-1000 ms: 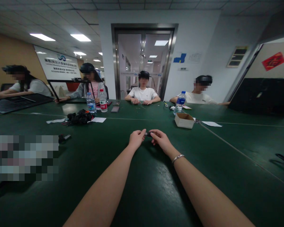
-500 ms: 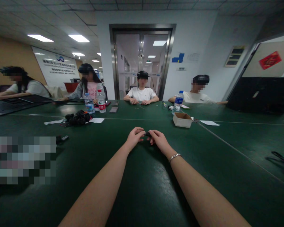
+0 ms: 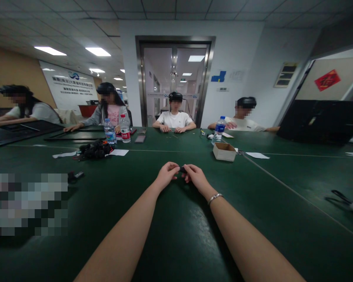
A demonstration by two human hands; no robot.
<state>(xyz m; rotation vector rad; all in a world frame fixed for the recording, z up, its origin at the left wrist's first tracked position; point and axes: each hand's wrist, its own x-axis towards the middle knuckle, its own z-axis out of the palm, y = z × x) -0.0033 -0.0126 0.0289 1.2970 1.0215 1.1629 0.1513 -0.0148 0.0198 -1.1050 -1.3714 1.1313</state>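
Works over a smooth green table point(image 3: 176, 243) with a dull sheen, wearing a shiny rounded metal bracelet point(image 3: 215, 198) on the right wrist, with a straight-sided pale box point(image 3: 224, 155) beyond. Grips a small, dark, stubby gadget point(image 3: 182, 169) between thumb and fingers of the right hand point(image 3: 195, 176). Meets its left end with bent fingertips of the left hand point(image 3: 166, 174); cannot tell whether pinching or only touching.

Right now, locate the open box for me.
In the head view, the box sits right of centre on the green table, nearer than a blue-capped bottle.
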